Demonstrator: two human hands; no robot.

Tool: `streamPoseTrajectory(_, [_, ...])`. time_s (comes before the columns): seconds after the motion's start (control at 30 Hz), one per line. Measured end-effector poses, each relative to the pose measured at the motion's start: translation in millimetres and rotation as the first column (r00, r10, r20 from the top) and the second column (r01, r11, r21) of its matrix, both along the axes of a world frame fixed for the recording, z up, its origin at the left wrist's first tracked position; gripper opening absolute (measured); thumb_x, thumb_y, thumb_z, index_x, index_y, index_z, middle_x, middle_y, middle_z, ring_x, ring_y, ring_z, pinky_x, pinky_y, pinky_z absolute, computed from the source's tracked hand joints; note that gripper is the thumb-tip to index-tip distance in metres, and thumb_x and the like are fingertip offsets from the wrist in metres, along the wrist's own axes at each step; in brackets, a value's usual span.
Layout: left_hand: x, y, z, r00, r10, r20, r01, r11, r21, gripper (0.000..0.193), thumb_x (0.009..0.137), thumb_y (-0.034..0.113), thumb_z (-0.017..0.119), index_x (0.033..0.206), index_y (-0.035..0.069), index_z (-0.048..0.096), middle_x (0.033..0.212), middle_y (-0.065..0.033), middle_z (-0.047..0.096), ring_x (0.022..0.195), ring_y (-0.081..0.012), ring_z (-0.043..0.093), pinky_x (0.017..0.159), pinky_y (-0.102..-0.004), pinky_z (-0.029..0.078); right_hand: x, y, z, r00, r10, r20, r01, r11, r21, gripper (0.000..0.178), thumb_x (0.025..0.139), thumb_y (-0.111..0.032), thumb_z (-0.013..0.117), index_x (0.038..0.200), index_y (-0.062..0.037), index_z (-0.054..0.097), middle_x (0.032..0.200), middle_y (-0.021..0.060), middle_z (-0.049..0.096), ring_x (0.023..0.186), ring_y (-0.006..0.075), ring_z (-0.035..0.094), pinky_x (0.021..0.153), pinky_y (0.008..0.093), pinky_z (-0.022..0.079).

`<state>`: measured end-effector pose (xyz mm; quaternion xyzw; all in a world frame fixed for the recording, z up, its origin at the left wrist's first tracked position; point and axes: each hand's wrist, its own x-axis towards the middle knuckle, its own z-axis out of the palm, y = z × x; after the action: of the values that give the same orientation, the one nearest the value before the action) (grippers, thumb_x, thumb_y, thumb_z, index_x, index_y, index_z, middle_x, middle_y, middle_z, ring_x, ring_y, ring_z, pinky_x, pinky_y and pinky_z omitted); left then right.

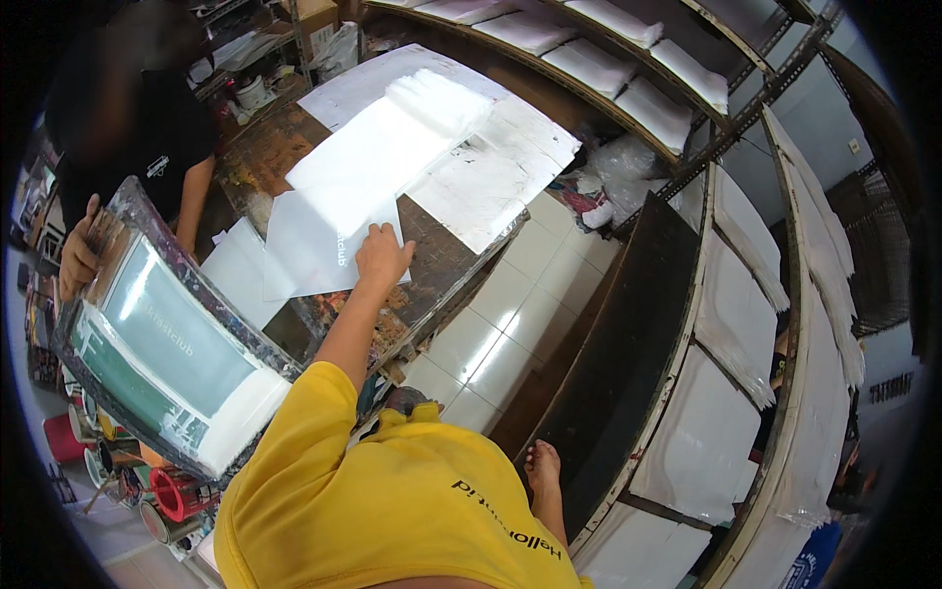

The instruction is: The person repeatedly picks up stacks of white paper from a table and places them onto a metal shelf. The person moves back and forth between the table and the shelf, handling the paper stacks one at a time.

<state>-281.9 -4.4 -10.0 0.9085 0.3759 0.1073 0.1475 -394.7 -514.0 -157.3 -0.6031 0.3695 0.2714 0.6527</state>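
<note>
My left hand (381, 257) reaches over the worktable and is closed on the right edge of a translucent white sheet (309, 245) with small pale print. That sheet overlaps a stack of white sheets (358, 147) on the table. Another white sheet (238, 273) lies to its left, partly under the printing screen. My right hand (543, 465) hangs low beside the long black board (599, 363), its fingers loosely curled and nothing visible in them. At the left, a co-worker's hand (78, 257) holds up the tilted framed printing screen (177, 324), which has a green and pale mesh.
The stained wooden worktable (432, 270) carries a large white board (491, 187). Racks of white sheets (726, 432) curve along the right and the back. A co-worker in a black shirt (137, 128) stands across at the left. Red buckets (175, 494) and cans stand below the screen.
</note>
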Motion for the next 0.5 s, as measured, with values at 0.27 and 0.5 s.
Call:
streamPoseTrajectory(0.27, [25,11,-22,0.992,-0.115,-0.055,0.108,0.987,-0.115,0.026,0.088,0.021,0.055,0.093,-0.002,0.065,0.094,-0.0262,0.068,0.091,-0.0430,0.066,0.081,-0.0508,0.052,-10,40,38,0.994,0.108,0.019,-0.108,0.994,-0.012,0.016,0.098,-0.024,0.059,0.106,-0.0101,0.059,0.078,0.0013,0.059,0.060,0.0105,0.052,0.049,0.0244,0.038])
streamPoseTrajectory(0.5, [18,-100,46,0.718,-0.517,0.466,0.694,0.588,-0.416,0.025,0.096,0.015,0.052,0.080,-0.004,0.051,0.066,-0.0122,0.050,0.064,-0.0182,0.048,0.061,-0.0354,0.041,99,132,132,0.891,0.233,0.391,-0.325,0.926,0.189,0.029,0.096,-0.031,0.064,0.114,-0.0088,0.056,0.094,0.0014,0.059,0.069,0.0091,0.054,0.062,0.0234,0.047])
